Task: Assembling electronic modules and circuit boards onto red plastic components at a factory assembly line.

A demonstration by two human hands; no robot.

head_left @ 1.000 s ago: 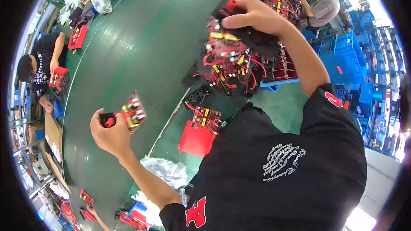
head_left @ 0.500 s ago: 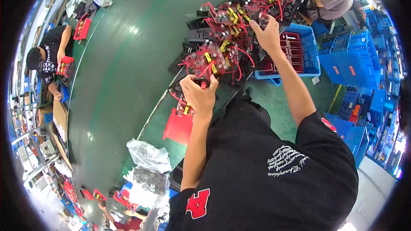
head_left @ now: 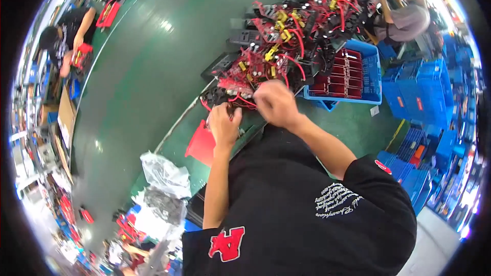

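My left hand (head_left: 224, 127) is at the near end of a long heap of circuit boards (head_left: 271, 51). Its fingers and thumb are curled together around a dark part that I cannot make out. My right hand (head_left: 276, 103) is just to its right, over the near edge of the heap. Motion blurs its bent fingers, so any hold there is hidden. The boards are red, with yellow blocks, red wires and black housings mixed among them. A red plastic shell (head_left: 201, 144) lies on the bench just below my left hand.
At the right stands a blue crate (head_left: 372, 71) with red boards, near stacked blue crates (head_left: 419, 89). A clear plastic bag (head_left: 164, 174) lies on the near left. Co-workers sit at far right (head_left: 404, 20) and far left (head_left: 69, 38), across the green floor (head_left: 138, 82).
My right hand has come back from the far part of the heap toward my left hand. My left hand has shifted slightly left and down. The whole view has tilted a little.
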